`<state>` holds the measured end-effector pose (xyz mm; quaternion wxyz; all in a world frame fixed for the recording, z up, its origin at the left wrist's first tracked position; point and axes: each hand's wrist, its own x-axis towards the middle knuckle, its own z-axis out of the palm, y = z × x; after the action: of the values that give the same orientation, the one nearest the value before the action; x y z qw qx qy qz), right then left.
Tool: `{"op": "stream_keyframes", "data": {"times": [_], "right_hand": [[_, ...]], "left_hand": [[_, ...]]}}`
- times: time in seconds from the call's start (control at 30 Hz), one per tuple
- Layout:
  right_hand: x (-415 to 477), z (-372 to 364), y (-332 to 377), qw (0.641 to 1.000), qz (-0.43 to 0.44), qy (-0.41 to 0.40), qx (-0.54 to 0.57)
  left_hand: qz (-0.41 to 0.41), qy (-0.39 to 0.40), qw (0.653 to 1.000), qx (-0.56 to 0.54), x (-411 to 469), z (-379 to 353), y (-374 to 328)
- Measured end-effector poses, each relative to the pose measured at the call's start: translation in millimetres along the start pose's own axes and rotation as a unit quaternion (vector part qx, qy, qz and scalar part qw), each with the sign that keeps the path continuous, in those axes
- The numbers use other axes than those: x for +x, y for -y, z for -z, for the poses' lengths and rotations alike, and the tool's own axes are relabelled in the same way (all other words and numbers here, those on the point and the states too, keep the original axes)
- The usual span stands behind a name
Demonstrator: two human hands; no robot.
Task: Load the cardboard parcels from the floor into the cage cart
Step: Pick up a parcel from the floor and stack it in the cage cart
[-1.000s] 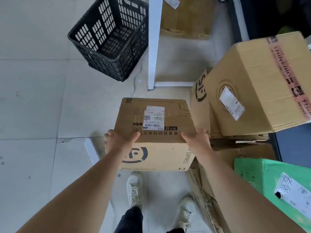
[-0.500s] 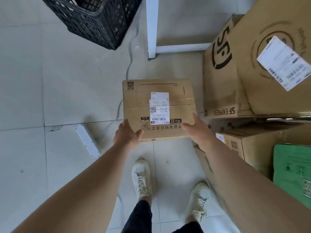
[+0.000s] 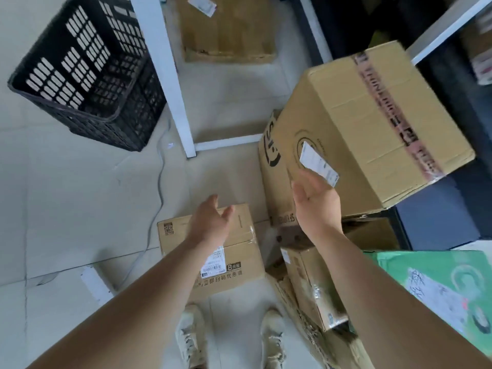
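A small cardboard parcel [image 3: 237, 265] with a white barcode label lies on the tiled floor in front of my feet. My left hand [image 3: 210, 222] hovers over its far left part with fingers spread, holding nothing. My right hand [image 3: 316, 201] is raised to the right, palm open, in front of a large tilted cardboard box [image 3: 372, 123] with pink tape. That box leans on an SF-marked box [image 3: 271, 166] below it. A smaller taped parcel [image 3: 311, 283] sits under my right forearm. No cage cart is visible.
A black plastic crate [image 3: 87, 73] stands at the upper left. A white frame leg [image 3: 165, 75] rises beside it, with flat cardboard [image 3: 229, 33] behind. A green package [image 3: 436, 283] lies at the right. A white power strip [image 3: 93, 283] and cable lie on the floor at left.
Both hands have let go of the small parcel, which now rests on the floor. They lifted away, the right hand moving up toward the large tilted box.
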<state>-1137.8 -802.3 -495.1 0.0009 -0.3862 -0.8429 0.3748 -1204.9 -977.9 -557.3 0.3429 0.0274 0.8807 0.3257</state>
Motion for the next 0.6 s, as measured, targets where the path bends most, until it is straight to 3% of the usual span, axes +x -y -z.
{"op": "stream_keyframes", "data": {"times": [0.13,0.23,0.43,0.6], "right_hand": [[33.4,76.7,5.0,0.992,0.065,-0.104,-0.026],[74.0,130.0,-19.5,0.987,0.048,-0.126,-0.090],[137.8,200.4,-79.2,0.969,-0.081,-0.067,-0.223],[177.7,219.8,-105.0,0.961,-0.156,-0.018,-0.229]], "left_hand": [[-0.059,0.023,0.995,-0.082,-9.8,-9.6,-93.3],[-0.077,0.042,0.989,-0.123,-12.6,-26.6,-149.2],[-0.066,0.054,0.989,-0.122,-1.6,-73.7,-217.3],[-0.054,0.021,0.986,-0.155,14.3,-99.4,-241.6]]}}
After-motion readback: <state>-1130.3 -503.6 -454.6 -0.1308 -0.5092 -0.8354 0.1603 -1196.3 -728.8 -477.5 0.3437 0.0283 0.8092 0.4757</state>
